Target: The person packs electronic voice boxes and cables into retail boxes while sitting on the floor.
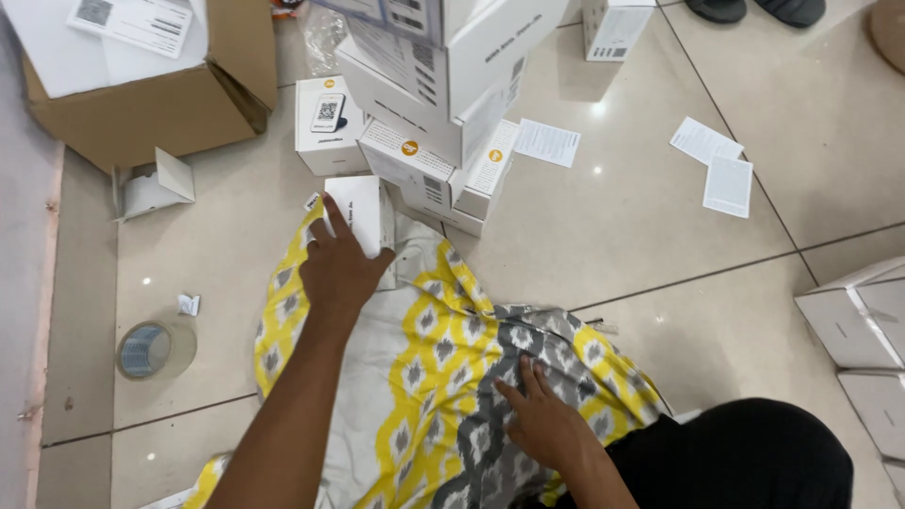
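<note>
My left hand [337, 269] reaches forward, fingers spread and curled over the lower edge of a small white box [361, 215], gripping it. The box lies on the far end of a yellow, grey and white patterned cloth [424, 377], touching the base of the stack of white boxes [443, 104] at 1 o'clock from it.

My right hand [545, 424] rests open and flat on the cloth's grey part, near me, holding nothing.

Cloth is spread on the tiled floor [679, 245]. At 11 o'clock from the left hand: a white box with a printed picture [330, 123], just beside the stack. Further out at 10 o'clock, an open cardboard carton [151, 104]; a small folded white carton piece [156, 186] below it.

Roll of clear tape [154, 349] at 8 o'clock from the left hand, apart from the cloth.

Loose paper leaflets [716, 165] on the floor at 2 o'clock. More white boxes [863, 330] at the right edge.
</note>
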